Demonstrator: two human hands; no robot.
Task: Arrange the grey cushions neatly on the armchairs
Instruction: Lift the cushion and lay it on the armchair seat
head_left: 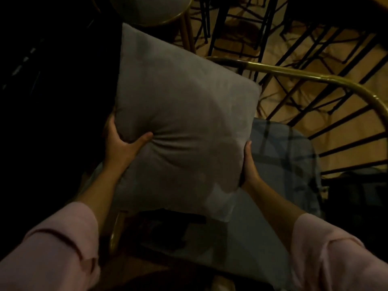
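A large square grey cushion [180, 122] fills the middle of the dim view, held up over the seat of an armchair. My left hand [122, 145] grips its lower left edge, thumb pressed into the fabric so that it creases. On the lower right edge my right hand [249, 164] is closed around the cushion. The armchair has a curved brass rail [315, 78] with thin black spokes and a grey-blue seat pad [289, 164] below and to the right of the cushion. Both arms wear pink sleeves.
A second seat with a grey pad and brass rim [151, 11] stands beyond the cushion at the top. Black metal chair legs [241, 28] stand on the tan floor at upper right. The left side is too dark to make out.
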